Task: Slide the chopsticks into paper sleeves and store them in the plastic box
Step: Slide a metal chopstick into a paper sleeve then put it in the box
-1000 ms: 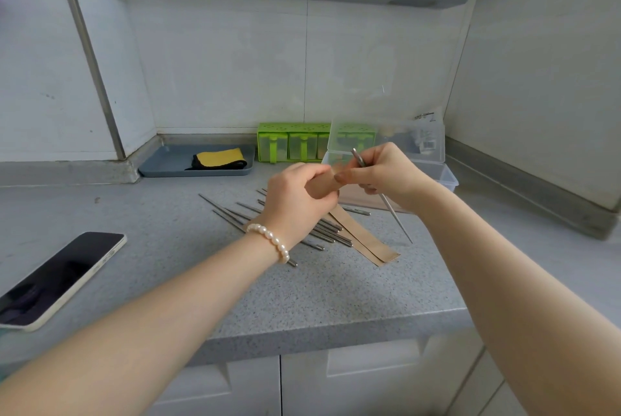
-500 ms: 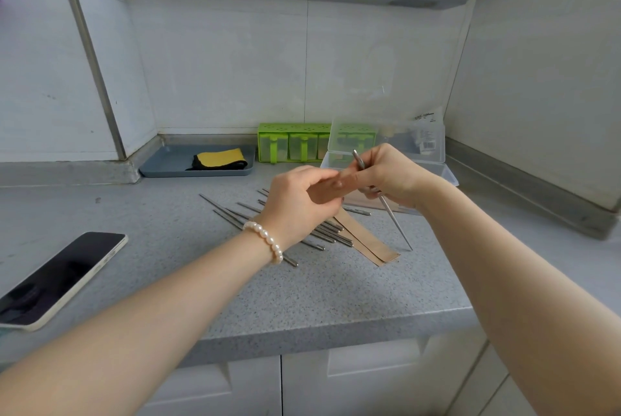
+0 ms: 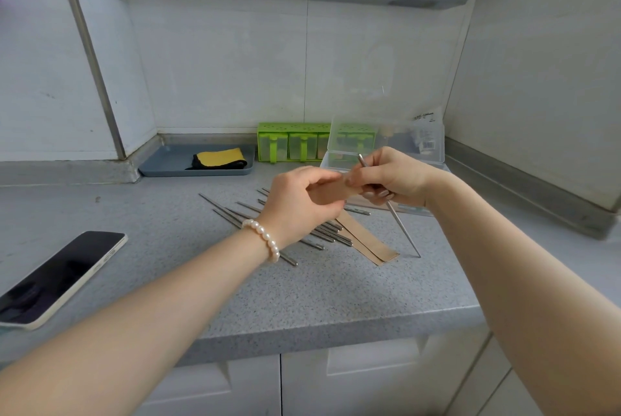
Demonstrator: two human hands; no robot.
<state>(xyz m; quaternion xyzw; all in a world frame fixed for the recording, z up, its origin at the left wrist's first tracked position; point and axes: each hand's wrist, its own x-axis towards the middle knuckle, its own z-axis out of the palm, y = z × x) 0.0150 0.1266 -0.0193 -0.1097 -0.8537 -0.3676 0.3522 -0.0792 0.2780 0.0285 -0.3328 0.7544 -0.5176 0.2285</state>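
My left hand (image 3: 302,202) pinches one end of a brown paper sleeve (image 3: 331,192) held above the counter. My right hand (image 3: 391,177) pinches the sleeve's other end and also holds a metal chopstick (image 3: 400,224), which slants down with its tip near the counter. Several loose metal chopsticks (image 3: 312,231) lie on the grey counter under my left hand. More paper sleeves (image 3: 368,242) lie beside them. The clear plastic box (image 3: 386,143) stands open behind my right hand, its lid raised.
A phone (image 3: 57,276) lies face up at the left. A grey tray (image 3: 168,163) with a yellow and black cloth (image 3: 220,159) sits at the back, next to a green seasoning rack (image 3: 292,143). Walls close in the back and the right. The counter's front edge (image 3: 336,335) is near.
Both hands have stayed nearly in place. The sleeve between them now shows a bit more, stretched flatter between the fingers.
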